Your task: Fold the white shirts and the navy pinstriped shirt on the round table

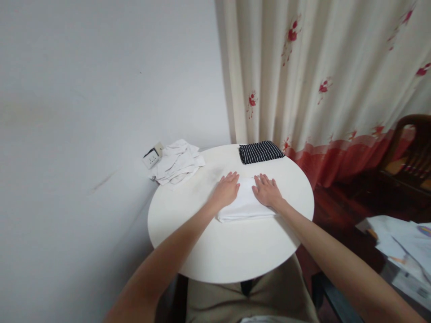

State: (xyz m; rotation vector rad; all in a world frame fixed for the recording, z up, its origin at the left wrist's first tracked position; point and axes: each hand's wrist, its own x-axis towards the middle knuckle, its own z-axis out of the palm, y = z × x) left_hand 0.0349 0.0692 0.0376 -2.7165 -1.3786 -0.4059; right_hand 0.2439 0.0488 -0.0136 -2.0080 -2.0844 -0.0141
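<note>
A folded white cloth (247, 207), perhaps a garment, lies flat on the round white table (188, 242) in front of me. My left hand (227, 190) rests palm down on its left part, fingers stretched out and pointing away from me. On the right part of the cloth lies my right hand (267, 190), also flat, with its fingers spread. Neither hand grips anything. Beyond them, at the table's far edge, is a folded black cloth with white stripes (261, 152).
Crumpled white cloth (178, 163) is heaped at the table's back left, beside a wall socket (151, 157). A wall stands close on the left and a flowered curtain (286, 89) hangs behind. To the right are a wooden chair (404, 134) and a box topped with white items (400, 233).
</note>
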